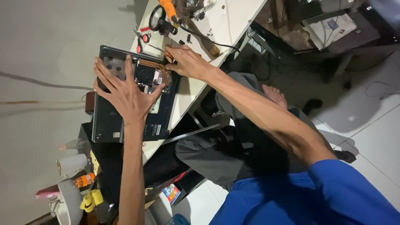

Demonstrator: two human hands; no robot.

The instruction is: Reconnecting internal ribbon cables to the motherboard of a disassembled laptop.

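An opened black laptop (109,125) lies bottom-up on a white table (233,18), its circuit board and copper heat pipe (152,66) exposed. My left hand (123,89) lies flat on the laptop with fingers spread, pressing it down. My right hand (187,61) is at the laptop's edge near the heat pipe, fingers pinched on a small screwdriver (168,54) with an orange-red handle whose tip points into the laptop.
At the table's far end lie a magnifier (156,17), an orange-handled tool (168,8), a black cable (208,39) and small red-topped parts (145,38). A white roll (71,163), an orange bottle (84,180) and yellow items (91,199) crowd the near end. Cables cover the floor.
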